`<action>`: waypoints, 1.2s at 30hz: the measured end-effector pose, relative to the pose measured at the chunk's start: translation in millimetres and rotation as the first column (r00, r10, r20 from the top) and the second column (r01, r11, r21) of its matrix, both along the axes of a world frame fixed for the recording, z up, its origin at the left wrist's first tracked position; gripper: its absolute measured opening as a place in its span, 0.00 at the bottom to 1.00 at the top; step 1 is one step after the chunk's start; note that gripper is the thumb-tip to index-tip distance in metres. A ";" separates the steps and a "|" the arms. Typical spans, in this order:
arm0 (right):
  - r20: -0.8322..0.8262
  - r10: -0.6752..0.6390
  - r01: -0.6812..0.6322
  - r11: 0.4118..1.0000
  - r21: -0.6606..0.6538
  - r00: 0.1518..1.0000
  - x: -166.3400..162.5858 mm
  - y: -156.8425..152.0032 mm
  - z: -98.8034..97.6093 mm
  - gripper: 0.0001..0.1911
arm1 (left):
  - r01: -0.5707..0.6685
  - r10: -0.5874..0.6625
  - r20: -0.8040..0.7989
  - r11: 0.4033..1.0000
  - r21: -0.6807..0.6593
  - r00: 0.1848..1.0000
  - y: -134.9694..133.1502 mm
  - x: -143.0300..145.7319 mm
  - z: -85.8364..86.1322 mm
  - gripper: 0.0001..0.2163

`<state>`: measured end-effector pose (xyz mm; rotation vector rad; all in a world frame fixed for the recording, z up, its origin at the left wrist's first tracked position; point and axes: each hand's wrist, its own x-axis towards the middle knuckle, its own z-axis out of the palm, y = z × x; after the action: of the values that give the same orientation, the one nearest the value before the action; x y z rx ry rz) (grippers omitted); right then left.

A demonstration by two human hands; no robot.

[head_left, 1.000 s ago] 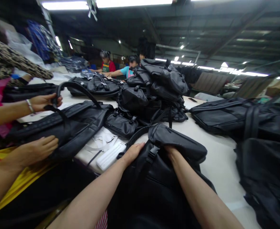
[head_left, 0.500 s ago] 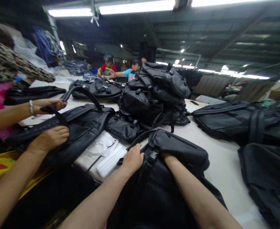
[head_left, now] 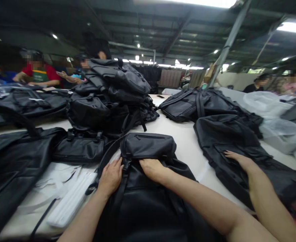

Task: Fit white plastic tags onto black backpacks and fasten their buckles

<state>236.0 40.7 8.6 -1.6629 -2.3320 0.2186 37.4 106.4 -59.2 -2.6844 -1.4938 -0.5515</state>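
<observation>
A black leather-look backpack [head_left: 148,208] lies in front of me, its top flap [head_left: 148,146] folded over at the far end. My left hand [head_left: 111,176] grips the bag's left edge, beside a buckled strap [head_left: 126,164]. Under the flap reaches my right hand [head_left: 151,168], palm down; its fingers are hidden there, so what they hold cannot be seen. Beyond my left wrist lies a white bundle of strips [head_left: 72,198] on the table.
A co-worker's hand [head_left: 235,156] rests on another black bag [head_left: 220,134] at the right. A tall pile of black backpacks [head_left: 112,90] stands ahead on the white table [head_left: 183,141]. Clear plastic sheeting [head_left: 276,114] lies far right; another bag [head_left: 9,161] is at left.
The view has swung right, so the pile and my bag appear further left. A co-worker's arm now shows at right, and the one at left is out of view. My right hand stays under the flap.
</observation>
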 end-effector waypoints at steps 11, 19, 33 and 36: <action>-0.467 -0.701 0.693 0.685 -0.227 0.540 99.5 -66.9 -2.8 0.18 | 0.034 -0.153 0.376 0.952 0.304 0.914 -35.9 27.4 64.1 0.10; -0.687 -0.706 0.606 0.626 -0.490 0.174 104.1 -33.3 -9.7 0.28 | 0.390 -0.392 0.001 0.915 -0.103 0.920 -72.8 105.6 54.7 0.13; -0.824 -0.564 0.353 0.783 -0.512 0.054 120.7 -31.0 51.9 0.09 | 0.333 -0.369 -0.094 0.904 -0.268 0.925 -19.8 175.5 61.5 0.17; -0.801 -0.579 0.467 0.757 -0.458 0.153 132.6 -42.0 34.2 0.16 | 0.360 -0.378 -0.039 0.903 -0.234 0.925 -12.8 180.2 59.0 0.18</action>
<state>368.6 -1.3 42.8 -1.6087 -0.7925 0.8749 217.6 93.6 -0.1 -3.1477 -1.0847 -0.2836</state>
